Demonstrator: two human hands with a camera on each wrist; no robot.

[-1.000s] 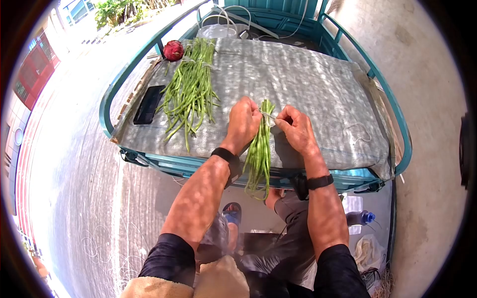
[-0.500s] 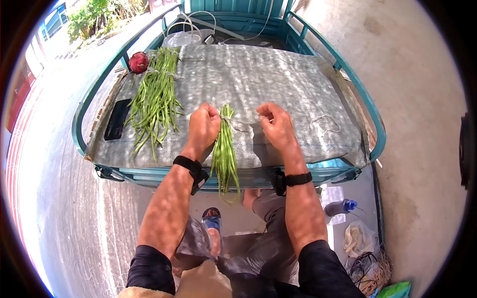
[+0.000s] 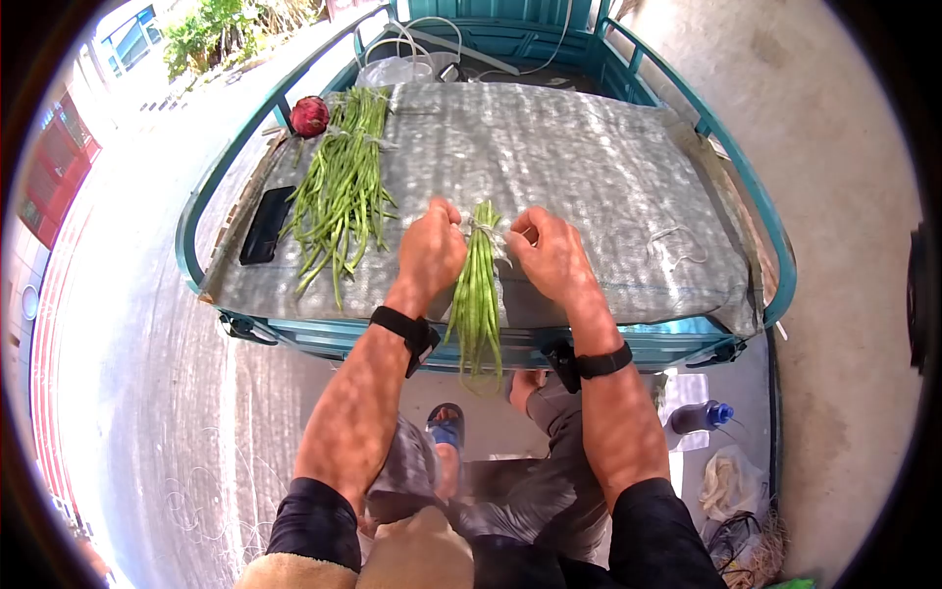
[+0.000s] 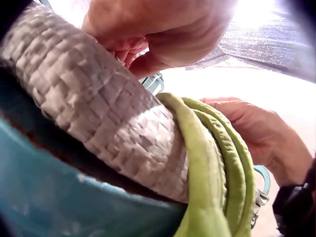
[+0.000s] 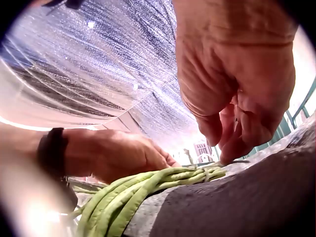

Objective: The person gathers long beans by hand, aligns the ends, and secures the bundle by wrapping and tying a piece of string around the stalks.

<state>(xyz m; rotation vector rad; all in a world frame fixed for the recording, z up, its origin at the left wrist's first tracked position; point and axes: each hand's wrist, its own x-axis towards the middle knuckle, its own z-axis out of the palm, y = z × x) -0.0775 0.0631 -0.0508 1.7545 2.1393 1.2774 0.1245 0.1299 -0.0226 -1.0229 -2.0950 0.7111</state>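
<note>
A bundle of long green beans (image 3: 475, 294) lies on the grey woven sheet (image 3: 579, 157), its lower ends hanging over the cart's front edge. Thin pale string (image 3: 485, 228) goes round the bundle near its top. On the left side, my left hand (image 3: 430, 253) pinches one end of this string with curled fingers, close against the beans. To the right, the thumb and fingers of my right hand (image 3: 551, 257) pinch the other end. In the right wrist view, the right hand (image 5: 237, 94) is just above the tied part of the beans (image 5: 148, 190).
Tied green beans (image 3: 343, 187) lie at the left, beside a black phone (image 3: 266, 225) and a round dark-red thing (image 3: 309, 116). A loose string (image 3: 677, 245) lies at the right. Blue-green rails (image 3: 751, 201) flank the cart bed. Below right is a blue-capped bottle (image 3: 699, 417).
Half a second ago the right hand was farther out with the string stretched from the bundle; now it is back close to the beans. The head view has shifted between frames.
</note>
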